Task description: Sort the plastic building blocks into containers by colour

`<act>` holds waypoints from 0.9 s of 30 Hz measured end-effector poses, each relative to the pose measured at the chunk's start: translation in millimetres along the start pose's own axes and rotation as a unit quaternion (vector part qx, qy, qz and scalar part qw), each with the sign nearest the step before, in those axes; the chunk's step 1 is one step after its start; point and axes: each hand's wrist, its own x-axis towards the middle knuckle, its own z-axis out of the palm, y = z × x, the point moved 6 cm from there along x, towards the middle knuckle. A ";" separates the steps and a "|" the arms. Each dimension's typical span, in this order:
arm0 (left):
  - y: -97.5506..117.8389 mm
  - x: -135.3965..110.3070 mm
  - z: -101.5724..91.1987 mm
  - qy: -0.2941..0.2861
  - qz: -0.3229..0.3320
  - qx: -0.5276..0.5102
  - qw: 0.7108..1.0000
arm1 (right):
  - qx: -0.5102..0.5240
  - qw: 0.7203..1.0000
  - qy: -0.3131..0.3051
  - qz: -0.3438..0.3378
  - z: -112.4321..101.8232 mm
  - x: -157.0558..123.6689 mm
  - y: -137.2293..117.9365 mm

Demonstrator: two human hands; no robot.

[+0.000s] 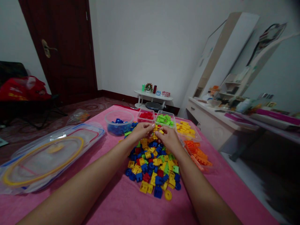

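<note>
At the twelve o'clock end of the mixed brick pile (151, 164), your right hand (169, 136) pinches a yellow brick (161, 132). Your left hand (142, 130) is just beside it at nine; I cannot tell its grip. A round tub (110, 126) sits at ten.

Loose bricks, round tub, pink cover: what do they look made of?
Loose bricks: probably hard plastic, smooth, moulded, solidly coloured. Round tub: likely smooth, clear plastic; blue pieces show through its wall. Pink cover: perhaps cloth, given its matte look.
</note>
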 end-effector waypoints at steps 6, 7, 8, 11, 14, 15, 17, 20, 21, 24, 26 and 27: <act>-2.8 9.0 -11.5 0.041 0.089 0.181 0.979 | 0.084 0.988 0.118 0.047 -44.9 7.4 11.2; -6.1 11.0 -12.0 0.038 0.099 0.214 0.971 | 0.102 0.984 0.136 0.059 -55.6 11.1 17.4; -9.2 12.4 -11.9 0.036 0.108 0.240 0.964 | 0.111 0.980 0.151 0.072 -66.4 15.9 24.9; -14.2 12.3 -8.9 0.034 0.131 0.293 0.947 | 0.040 0.975 0.175 0.133 -98.4 33.5 53.4; -10.5 7.7 -2.9 0.031 0.147 0.332 0.931 | -0.090 0.960 0.166 0.208 -126.6 48.4 81.6; -8.3 5.9 -1.0 0.030 0.149 0.343 0.927 | -0.112 0.954 0.164 0.223 -134.6 51.8 88.2; -3.5 2.3 2.8 0.023 0.154 0.361 0.920 | -0.132 0.948 0.169 0.236 -147.1 55.6 95.0; 4.4 -4.4 11.5 -0.008 0.183 0.385 0.905 | -0.245 0.935 0.165 0.196 -152.7 54.5 82.6; 7.2 -7.5 16.0 -0.026 0.200 0.393 0.897 | -0.290 0.930 0.153 0.166 -149.1 51.2 72.7; 13.0 -20.1 34.5 -0.103 0.252 0.424 0.864 | -0.344 0.934 0.069 0.065 -123.9 25.4 36.4; 13.0 -29.0 47.5 -0.151 0.268 0.454 0.836 | -0.337 0.940 -0.048 0.011 -98.4 -7.3 13.0; 11.3 -32.5 53.1 -0.170 0.267 0.472 0.823 | -0.346 0.930 -0.121 0.001 -85.4 -28.0 4.7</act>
